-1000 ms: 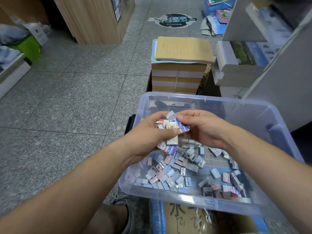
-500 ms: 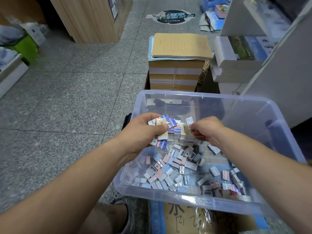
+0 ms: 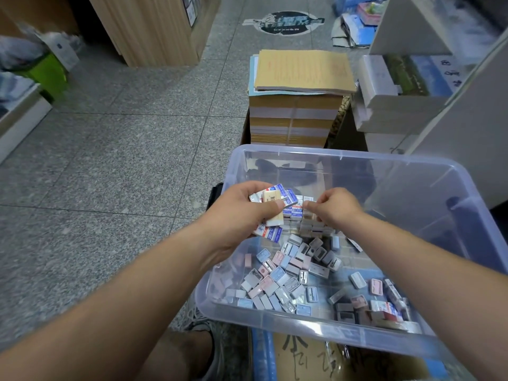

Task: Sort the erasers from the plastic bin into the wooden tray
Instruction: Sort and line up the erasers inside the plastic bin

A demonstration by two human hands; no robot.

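Over the far-left corner of the clear plastic bin (image 3: pixel 330 155), your left hand (image 3: pixel 239 215) grips a fanned bundle of wrapped erasers (image 3: pixel 275 199), thumb across a cream one, just inside the left wall. Your right hand (image 3: pixel 341 210) sits just beside it, fingers curled down at the stacked erasers (image 3: pixel 310 229); whether it pinches one cannot be told. Pastel pencil sharpeners (image 3: pixel 277 281) litter the near floor of the bin, its right half shows open room up to the rim, and grey tiled floor (image 3: pixel 110 160) spreads wide on your left.
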